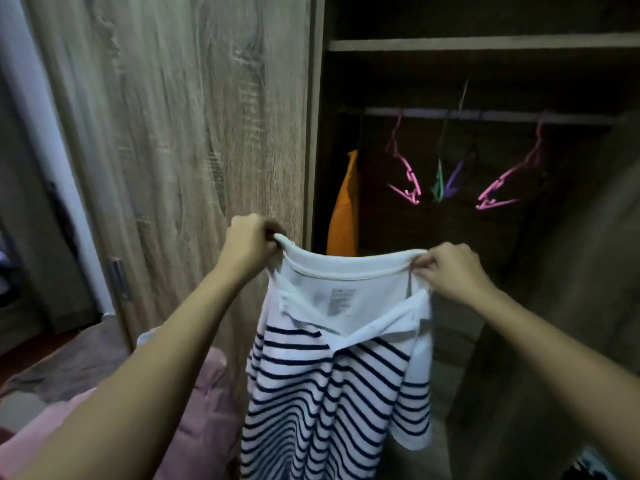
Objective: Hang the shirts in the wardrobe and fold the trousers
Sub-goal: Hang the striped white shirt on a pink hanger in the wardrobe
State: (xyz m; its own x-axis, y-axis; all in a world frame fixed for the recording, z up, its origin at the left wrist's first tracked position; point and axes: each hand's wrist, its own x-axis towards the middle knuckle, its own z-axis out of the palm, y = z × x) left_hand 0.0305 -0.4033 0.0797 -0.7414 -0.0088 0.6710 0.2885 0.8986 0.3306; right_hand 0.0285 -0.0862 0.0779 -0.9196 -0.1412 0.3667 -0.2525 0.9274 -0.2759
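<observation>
Your left hand (251, 242) and right hand (450, 271) each pinch the striped polo shirt (339, 368) hem closed, before what looks like the wardrobe rail (485, 116).

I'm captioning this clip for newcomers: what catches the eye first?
A white polo shirt with navy stripes, held up by its collar at centre between the left hand and right hand. Behind it, bright pink plastic hangers dangle from the rail in the dark open wardrobe, beside an orange garment.
</observation>
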